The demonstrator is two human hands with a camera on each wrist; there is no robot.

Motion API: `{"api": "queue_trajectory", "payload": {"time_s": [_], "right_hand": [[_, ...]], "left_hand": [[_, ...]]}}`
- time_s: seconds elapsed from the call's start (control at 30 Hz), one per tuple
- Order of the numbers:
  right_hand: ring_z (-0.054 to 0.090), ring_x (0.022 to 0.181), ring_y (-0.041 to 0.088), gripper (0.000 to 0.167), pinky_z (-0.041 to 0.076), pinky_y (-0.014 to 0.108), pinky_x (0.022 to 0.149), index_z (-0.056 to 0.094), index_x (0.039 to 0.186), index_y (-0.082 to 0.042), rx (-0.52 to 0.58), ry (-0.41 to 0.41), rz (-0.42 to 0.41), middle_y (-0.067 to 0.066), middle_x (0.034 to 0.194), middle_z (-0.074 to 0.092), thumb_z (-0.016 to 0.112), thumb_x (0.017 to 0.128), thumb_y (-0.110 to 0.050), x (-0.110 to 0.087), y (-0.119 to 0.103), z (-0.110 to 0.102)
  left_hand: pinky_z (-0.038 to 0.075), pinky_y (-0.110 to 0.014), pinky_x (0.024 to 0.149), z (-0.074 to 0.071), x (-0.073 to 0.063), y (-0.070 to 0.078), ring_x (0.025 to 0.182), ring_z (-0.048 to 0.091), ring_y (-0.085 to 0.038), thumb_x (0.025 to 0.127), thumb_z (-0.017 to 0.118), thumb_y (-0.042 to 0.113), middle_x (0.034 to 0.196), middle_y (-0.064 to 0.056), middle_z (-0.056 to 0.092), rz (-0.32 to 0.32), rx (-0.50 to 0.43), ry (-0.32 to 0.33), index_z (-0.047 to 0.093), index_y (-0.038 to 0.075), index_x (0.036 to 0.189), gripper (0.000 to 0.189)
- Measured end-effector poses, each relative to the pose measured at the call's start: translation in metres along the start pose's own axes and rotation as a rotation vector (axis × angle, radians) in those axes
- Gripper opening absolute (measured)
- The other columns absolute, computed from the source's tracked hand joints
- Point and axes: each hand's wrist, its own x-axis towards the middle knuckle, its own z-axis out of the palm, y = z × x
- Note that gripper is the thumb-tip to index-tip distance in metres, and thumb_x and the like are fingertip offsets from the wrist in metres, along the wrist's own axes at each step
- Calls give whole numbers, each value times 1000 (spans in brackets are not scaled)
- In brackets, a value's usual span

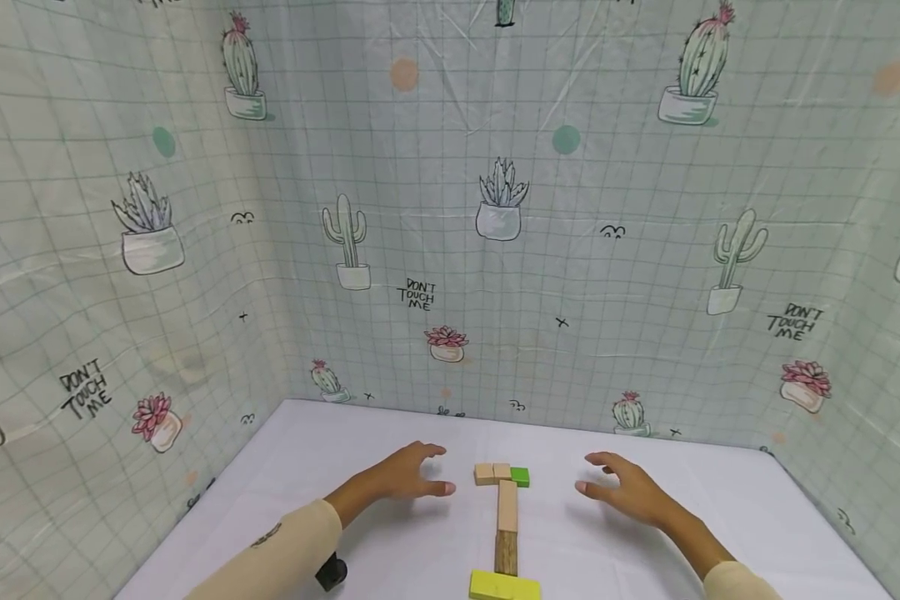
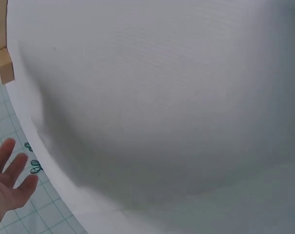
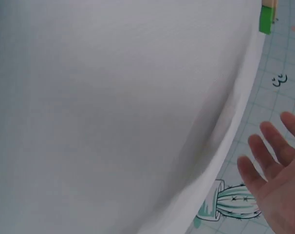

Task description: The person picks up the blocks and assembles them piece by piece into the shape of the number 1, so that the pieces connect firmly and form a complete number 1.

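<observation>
Wooden blocks lie in a rough T or I shape on the white table. At its far end sit two small pale blocks (image 1: pixel 492 473) and a green block (image 1: pixel 520 477) in a row. A pale long block (image 1: pixel 507 506) runs from there toward me, followed by a darker brown block (image 1: pixel 506 552) and a yellow block (image 1: pixel 505 586) set crosswise. To the left of the blocks my left hand (image 1: pixel 412 473) hovers with fingers spread, holding nothing. My right hand (image 1: pixel 630 490) is held likewise on the right side, apart from the blocks.
White cloth covers the table (image 1: pixel 405 550). A curtain (image 1: pixel 450 250) printed with cacti hangs behind it and along both sides. Near my left sleeve (image 1: pixel 292 542) a small black object (image 1: pixel 333 573) shows, partly hidden.
</observation>
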Motion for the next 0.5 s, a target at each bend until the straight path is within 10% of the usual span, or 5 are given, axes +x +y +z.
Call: {"api": "queue_trajectory", "payload": {"time_s": [0.5], "right_hand": [[54, 125, 43, 82, 45, 62, 96, 62, 129, -3, -433, 226, -172, 20, 136, 60, 70, 80, -68, -24, -3, -5]], "left_hand": [[23, -76, 107, 2, -35, -10, 141, 38, -46, 94, 60, 56, 151, -22, 45, 59, 180, 112, 50, 12, 147, 70]]}}
